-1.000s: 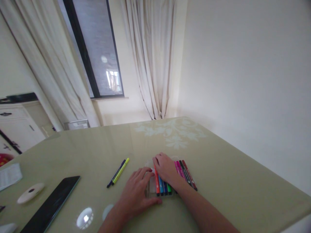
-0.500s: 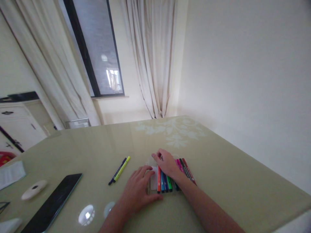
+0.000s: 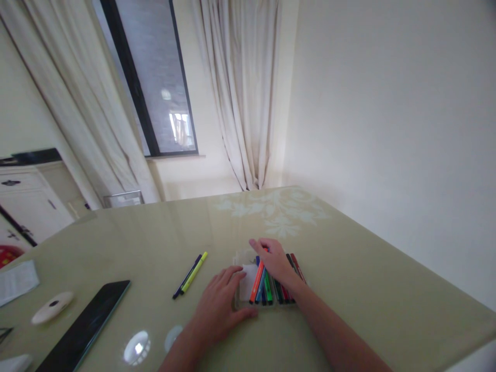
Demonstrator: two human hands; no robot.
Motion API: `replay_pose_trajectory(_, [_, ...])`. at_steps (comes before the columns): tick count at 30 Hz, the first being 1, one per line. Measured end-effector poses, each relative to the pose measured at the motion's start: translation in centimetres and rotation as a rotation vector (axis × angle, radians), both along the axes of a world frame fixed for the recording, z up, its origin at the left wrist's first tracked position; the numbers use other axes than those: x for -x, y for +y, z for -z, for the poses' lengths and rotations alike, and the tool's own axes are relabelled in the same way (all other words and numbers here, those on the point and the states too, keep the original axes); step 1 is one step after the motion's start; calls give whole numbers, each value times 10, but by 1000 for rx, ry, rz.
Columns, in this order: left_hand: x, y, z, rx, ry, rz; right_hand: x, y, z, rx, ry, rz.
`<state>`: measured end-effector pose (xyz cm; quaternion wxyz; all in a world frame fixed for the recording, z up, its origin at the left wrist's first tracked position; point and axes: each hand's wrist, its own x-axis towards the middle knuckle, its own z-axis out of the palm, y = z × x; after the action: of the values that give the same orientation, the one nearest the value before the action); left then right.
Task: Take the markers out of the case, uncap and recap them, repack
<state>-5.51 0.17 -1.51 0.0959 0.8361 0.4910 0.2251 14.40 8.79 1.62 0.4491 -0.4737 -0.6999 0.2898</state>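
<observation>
A clear plastic marker case (image 3: 241,306) lies on the table with several coloured felt-tip markers in it. My left hand (image 3: 219,299) holds its left side, fingers at the left edge and thumb along the front. My right hand (image 3: 273,258) is closed over the upper end of an orange marker (image 3: 256,283), which leans to the right. A blue marker (image 3: 260,287) slants beside it, and a green marker (image 3: 268,288) lies close by. Dark and red markers show right of my wrist. My right palm hides the upper ends of the middle markers.
Left of the case, a yellow-green marker (image 3: 194,274) and a dark marker (image 3: 187,277) lie side by side. Farther left are a black tablet-like device (image 3: 87,323), a white oval object (image 3: 52,308) and a paper sheet (image 3: 17,281). A wall (image 3: 387,129) borders the table's right side.
My right hand has shifted slightly right, and the orange marker's upper end has tilted right with it. The blue marker slants too. More of the case's left part shows. My left hand stays in place.
</observation>
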Motion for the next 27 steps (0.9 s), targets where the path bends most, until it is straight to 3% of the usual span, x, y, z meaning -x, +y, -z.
replay_pose_trajectory(4, [-4, -3, 0, -154, -16, -35, 8, -10, -3, -18, 72, 79])
replay_pose_trajectory(8, [-10, 0, 9, -294, 113, -144, 28, -31, -3, 78, 107, -88])
replay_pose_trajectory(12, [-2, 9, 17, -291, 241, -268, 33, -33, -2, 137, 217, -175])
replay_pose_trajectory(15, [18, 16, 12, -246, 298, -445, 15, -15, 2, 139, 280, -45])
replay_pose_trajectory(20, [40, 19, 0, -133, 427, -576, -15, 8, 12, -11, -42, 155])
replay_pose_trajectory(27, [42, 16, -4, -75, 539, -656, -8, 1, 16, -39, -622, 145])
